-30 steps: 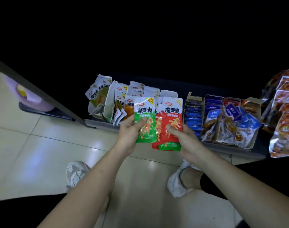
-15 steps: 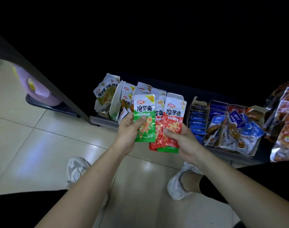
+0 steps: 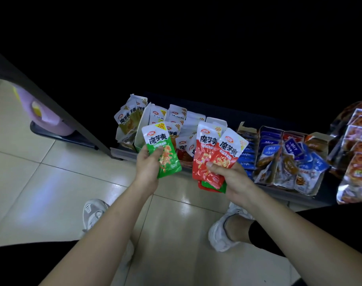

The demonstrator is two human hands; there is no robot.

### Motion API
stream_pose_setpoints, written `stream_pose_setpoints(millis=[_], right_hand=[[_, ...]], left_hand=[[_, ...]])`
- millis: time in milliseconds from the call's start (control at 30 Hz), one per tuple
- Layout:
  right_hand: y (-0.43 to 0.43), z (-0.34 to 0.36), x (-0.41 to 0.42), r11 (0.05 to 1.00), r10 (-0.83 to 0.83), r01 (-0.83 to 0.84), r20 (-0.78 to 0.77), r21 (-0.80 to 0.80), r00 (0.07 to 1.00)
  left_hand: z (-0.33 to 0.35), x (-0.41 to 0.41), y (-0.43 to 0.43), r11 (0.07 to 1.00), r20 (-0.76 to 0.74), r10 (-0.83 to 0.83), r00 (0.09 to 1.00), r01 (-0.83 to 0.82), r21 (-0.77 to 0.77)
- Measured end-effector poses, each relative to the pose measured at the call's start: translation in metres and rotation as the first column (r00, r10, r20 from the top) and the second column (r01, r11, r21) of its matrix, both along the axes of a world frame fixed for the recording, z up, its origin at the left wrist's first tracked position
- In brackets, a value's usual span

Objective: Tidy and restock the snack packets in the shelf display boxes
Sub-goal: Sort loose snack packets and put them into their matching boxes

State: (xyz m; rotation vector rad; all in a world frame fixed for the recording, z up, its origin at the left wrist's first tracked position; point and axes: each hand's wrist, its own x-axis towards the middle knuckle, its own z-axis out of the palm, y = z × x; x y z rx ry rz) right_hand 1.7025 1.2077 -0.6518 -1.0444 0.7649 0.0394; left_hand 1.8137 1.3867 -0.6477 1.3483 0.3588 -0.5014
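My left hand (image 3: 148, 165) grips a single green snack packet (image 3: 165, 153) in front of the white display boxes (image 3: 142, 126) on the low shelf. My right hand (image 3: 230, 178) holds a fanned stack of red snack packets (image 3: 213, 155), with a green edge showing under the stack. The two hands are apart, a gap between the green packet and the red ones. Behind them the white boxes hold similar packets, some olive (image 3: 127, 120), some red (image 3: 183, 149), standing unevenly.
Right of the white boxes stand boxes of blue packets (image 3: 266, 149). Orange-brown packets (image 3: 359, 145) hang at the far right. A dark shelf post (image 3: 52, 100) slants down the left, with a lilac object (image 3: 46, 118) behind it. My white shoes stand on the pale tiled floor (image 3: 41, 182).
My left hand has drawn the green packet away to the left from the stack in my right hand. The view has shifted slightly.
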Motion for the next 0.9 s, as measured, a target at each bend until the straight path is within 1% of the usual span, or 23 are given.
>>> stream_pose_setpoints(millis=[67, 133, 233, 300, 333, 400, 500, 600, 667, 733, 800, 833, 900], right_hand=[[-0.002, 0.001, 0.001, 1.000, -0.001, 0.001, 0.019, 0.016, 1.000], [0.001, 0.003, 0.003, 0.999, 0.039, -0.039, 0.058, 0.006, 0.998], [0.013, 0.004, 0.003, 0.994, 0.083, -0.078, 0.064, -0.083, 0.994], [0.019, 0.002, 0.001, 0.986, 0.093, -0.081, 0.074, -0.147, 0.993], [0.019, 0.001, 0.000, 0.979, 0.106, -0.091, 0.076, -0.183, 0.991], [0.018, 0.002, -0.002, 0.951, 0.150, -0.126, 0.068, -0.282, 0.986], [0.021, 0.004, -0.005, 0.904, 0.225, -0.180, 0.075, -0.388, 0.971], [0.023, 0.004, -0.007, 0.912, 0.229, -0.182, 0.088, -0.367, 0.970], [0.021, 0.006, -0.006, 0.931, 0.195, -0.152, 0.101, -0.331, 0.976], [0.018, 0.003, -0.005, 0.953, 0.136, -0.101, 0.104, -0.287, 0.985], [0.015, 0.000, -0.004, 0.967, 0.081, -0.054, 0.101, -0.249, 0.992], [0.014, -0.003, -0.005, 0.967, 0.068, -0.042, 0.098, -0.253, 0.993], [0.011, -0.002, -0.006, 0.967, 0.025, -0.009, 0.061, -0.255, 0.998]], left_hand=[[-0.003, 0.001, 0.000, 0.995, 0.012, -0.058, 0.998, 0.057, 0.076], [-0.001, -0.006, -0.007, 0.985, -0.038, -0.166, 0.985, 0.167, 0.038], [0.006, -0.028, -0.024, 0.914, -0.046, -0.405, 0.913, 0.403, -0.046], [0.007, -0.040, -0.032, 0.889, -0.032, -0.456, 0.889, 0.453, -0.066], [0.008, -0.044, -0.035, 0.891, -0.021, -0.453, 0.891, 0.451, -0.050], [0.010, -0.047, -0.036, 0.909, 0.021, -0.417, 0.909, 0.416, 0.031], [0.009, -0.046, -0.035, 0.947, 0.159, -0.303, 0.940, 0.278, 0.164], [0.007, -0.045, -0.031, 0.962, 0.277, -0.250, 0.928, 0.207, 0.175], [0.006, -0.041, -0.026, 0.972, 0.306, -0.203, 0.930, 0.154, 0.179], [0.006, -0.038, -0.024, 0.986, 0.256, -0.158, 0.954, 0.136, 0.102], [0.008, -0.036, -0.024, 0.994, 0.139, -0.106, 0.985, 0.107, 0.000], [0.009, -0.033, -0.022, 0.997, 0.084, -0.075, 0.994, 0.077, -0.024], [0.008, -0.023, -0.014, 1.000, 0.012, 0.017, 1.000, -0.016, -0.022]])
